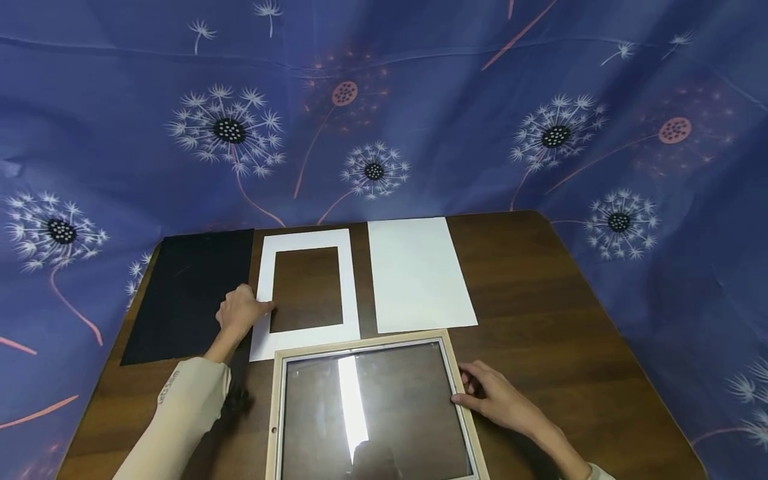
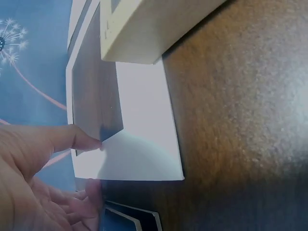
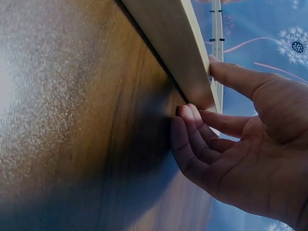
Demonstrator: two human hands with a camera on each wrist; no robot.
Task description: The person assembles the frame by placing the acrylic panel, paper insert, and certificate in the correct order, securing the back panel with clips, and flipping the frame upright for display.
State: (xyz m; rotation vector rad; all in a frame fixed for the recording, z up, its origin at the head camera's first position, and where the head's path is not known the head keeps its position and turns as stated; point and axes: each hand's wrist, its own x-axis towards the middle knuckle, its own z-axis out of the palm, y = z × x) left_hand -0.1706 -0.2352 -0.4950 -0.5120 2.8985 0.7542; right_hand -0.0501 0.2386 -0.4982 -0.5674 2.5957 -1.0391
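Note:
A white picture mat (image 1: 351, 287) with a rectangular window lies on the table. My left hand (image 1: 240, 311) pinches its left border, thumb at the window's edge and the other fingers by the outer edge, as the left wrist view of the mat (image 2: 144, 159) shows. Nearer to me lies a light wooden picture frame (image 1: 366, 345) with a clear pane reflecting a bright strip. My right hand (image 1: 501, 400) holds its right side, the thumb on top and the fingers curled against the outer side of the frame (image 3: 180, 43). The frame's near edge is out of view.
A black sheet (image 1: 192, 293) lies at the left of the brown wooden table (image 1: 558, 333), partly beside my left hand. Right of the mat is a plain white sheet (image 1: 420, 273). A blue dandelion-print cloth (image 1: 444, 133) hangs behind the table and along its sides.

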